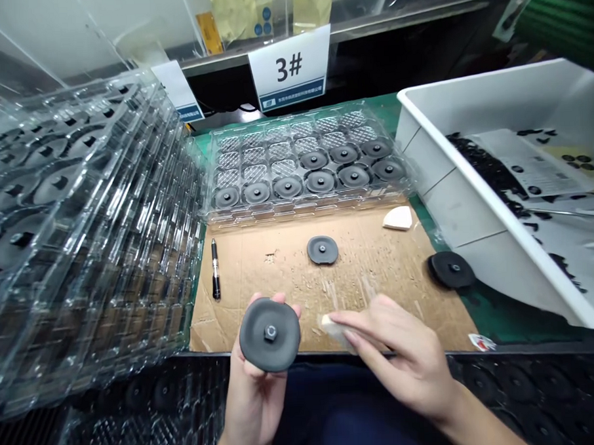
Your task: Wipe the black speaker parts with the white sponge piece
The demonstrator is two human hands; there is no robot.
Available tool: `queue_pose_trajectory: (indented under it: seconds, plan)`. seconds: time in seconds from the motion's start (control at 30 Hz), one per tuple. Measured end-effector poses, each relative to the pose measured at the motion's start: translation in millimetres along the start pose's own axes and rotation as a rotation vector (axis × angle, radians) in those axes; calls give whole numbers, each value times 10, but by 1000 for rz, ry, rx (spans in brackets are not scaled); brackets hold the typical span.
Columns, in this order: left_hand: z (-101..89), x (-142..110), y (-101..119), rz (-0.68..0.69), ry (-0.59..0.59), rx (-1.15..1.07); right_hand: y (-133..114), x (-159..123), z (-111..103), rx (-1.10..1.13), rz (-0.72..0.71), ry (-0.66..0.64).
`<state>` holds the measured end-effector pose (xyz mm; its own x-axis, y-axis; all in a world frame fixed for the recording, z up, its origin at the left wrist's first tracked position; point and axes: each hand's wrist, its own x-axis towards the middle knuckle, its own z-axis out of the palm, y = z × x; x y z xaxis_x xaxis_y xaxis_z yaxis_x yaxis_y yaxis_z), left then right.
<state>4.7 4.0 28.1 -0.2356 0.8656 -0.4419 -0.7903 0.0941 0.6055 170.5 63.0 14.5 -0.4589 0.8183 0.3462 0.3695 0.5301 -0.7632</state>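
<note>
My left hand (258, 395) holds up a dark grey rounded disc (277, 348) by its rim, with a small raised stud at its centre. To its right, my right hand (406, 355) pinches a small white pad (337, 330), partly covered by the fingers and apart from the disc. A similar single disc (323, 259) lies on the cardboard (260, 276) beyond my hands. Another disc (449, 268) rests by the cardboard's right edge. At the back, a clear plastic tray (281, 205) has discs in its nearer pockets, while several farther pockets hold none.
Tall stacked clear trays (154, 222) with discs stand on the left. A white bin (477, 195) with black scraps is at the right. On the cardboard lie a pen (215, 269) and a white wedge (398, 218). A "3#" sign (293, 68) hangs behind.
</note>
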Motion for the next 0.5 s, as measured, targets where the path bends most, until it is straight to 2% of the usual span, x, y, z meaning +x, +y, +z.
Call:
queue_pose_trajectory:
  seconds: [0.1, 0.17, 0.23, 0.3, 0.37, 0.43, 0.5]
  plan:
    - [0, 13, 23, -20, -8, -53, 261, -236, 144, -21, 124, -57]
    - [18, -1, 22, -41, -31, -77, 286, -259, 162, -29, 190, -71]
    - [34, -27, 6, -62, -46, -70, 160, -158, 84, -26, 246, -52]
    - [33, -56, -27, -62, -83, -61, -86, 16, -39, 8, 257, 11]
    - [7, -81, -71, -65, -112, -44, -372, 191, -128, 76, 144, 79]
    - [-44, -92, -106, -102, -125, -25, -604, 307, -142, 96, -81, 39]
    - [-104, -84, -121, -148, -118, -5, -724, 353, -102, 78, -189, -73]
